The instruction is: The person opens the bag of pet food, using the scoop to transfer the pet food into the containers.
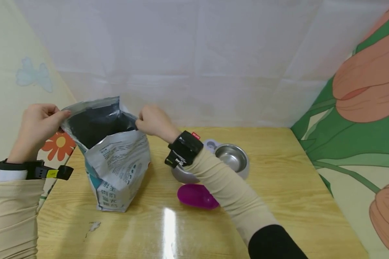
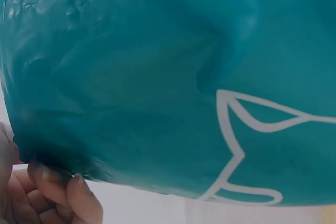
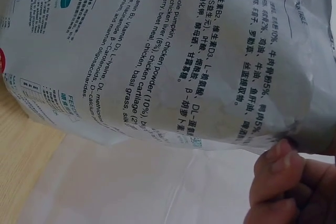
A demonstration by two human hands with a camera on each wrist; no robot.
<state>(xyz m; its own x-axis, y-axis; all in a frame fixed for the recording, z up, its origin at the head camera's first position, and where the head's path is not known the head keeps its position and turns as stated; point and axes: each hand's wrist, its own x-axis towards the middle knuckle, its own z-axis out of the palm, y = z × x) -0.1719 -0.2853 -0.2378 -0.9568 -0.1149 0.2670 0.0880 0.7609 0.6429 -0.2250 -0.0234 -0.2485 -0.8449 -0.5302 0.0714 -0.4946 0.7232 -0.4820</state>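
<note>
A pet food bag [image 1: 118,169], silver-white with printed text and a teal side, stands at the table's left with its mouth wide apart. Its dark foil lining shows; the contents are out of sight. My left hand [image 1: 40,124] pinches the left corner of the rim, while my right hand [image 1: 155,121] grips the right corner. In the left wrist view, the teal face [image 2: 131,77] carries a white line drawing, and curled fingertips [image 2: 79,198] meet its edge. Close-up in the right wrist view, fingers [image 3: 278,166] hold the edge of the text-covered side [image 3: 157,66].
A double pet bowl has a steel dish [image 1: 231,157] in a pale holder; my right forearm hides much of its left part. In front lies a magenta scoop [image 1: 194,196], partly covered by that sleeve. The wooden table [image 1: 278,201] meets a white sheet [image 1: 194,64] behind.
</note>
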